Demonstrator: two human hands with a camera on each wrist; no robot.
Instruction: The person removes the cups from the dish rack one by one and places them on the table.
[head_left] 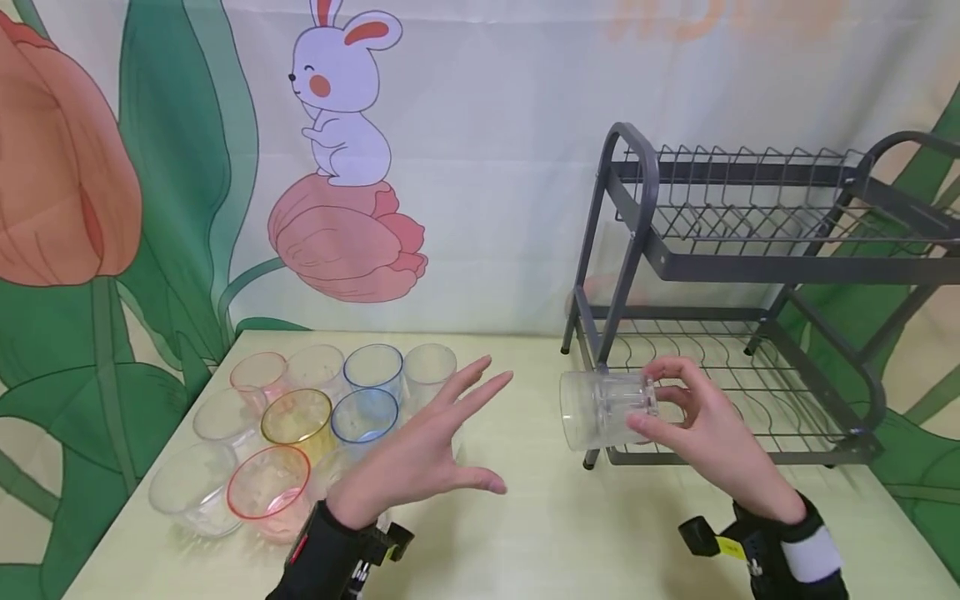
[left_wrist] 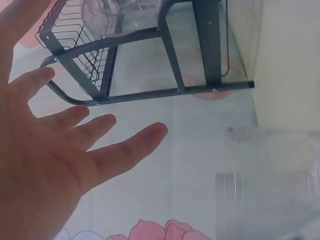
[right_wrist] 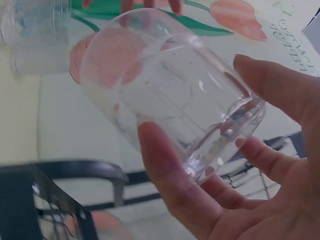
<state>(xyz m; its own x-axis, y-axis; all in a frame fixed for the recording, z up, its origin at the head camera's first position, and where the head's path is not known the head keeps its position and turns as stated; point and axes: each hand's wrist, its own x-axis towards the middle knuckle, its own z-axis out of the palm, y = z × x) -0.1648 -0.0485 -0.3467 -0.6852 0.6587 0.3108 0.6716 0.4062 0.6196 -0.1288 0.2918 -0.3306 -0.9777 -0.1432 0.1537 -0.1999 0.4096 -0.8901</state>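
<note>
A clear glass cup point(head_left: 600, 408) lies tilted on its side in the air, its mouth toward the left. My right hand point(head_left: 697, 425) grips it near the base, thumb in front and fingers behind; the right wrist view shows the cup point(right_wrist: 165, 95) between thumb and fingertips. My left hand point(head_left: 427, 450) is held out with fingers spread and nothing in it, just right of a group of cups. In that group are a red-rimmed cup point(head_left: 268, 487), a yellow-rimmed cup point(head_left: 300, 421), a blue-rimmed cup point(head_left: 365, 417) and several clear ones, partly hidden by my left arm.
A dark two-tier dish rack point(head_left: 750, 268) stands at the right, its lower wire shelf point(head_left: 802, 400) just behind the held cup. The pale table point(head_left: 517, 533) runs beneath everything. Behind it hangs a printed cloth point(head_left: 495, 167) with a rabbit and tulips.
</note>
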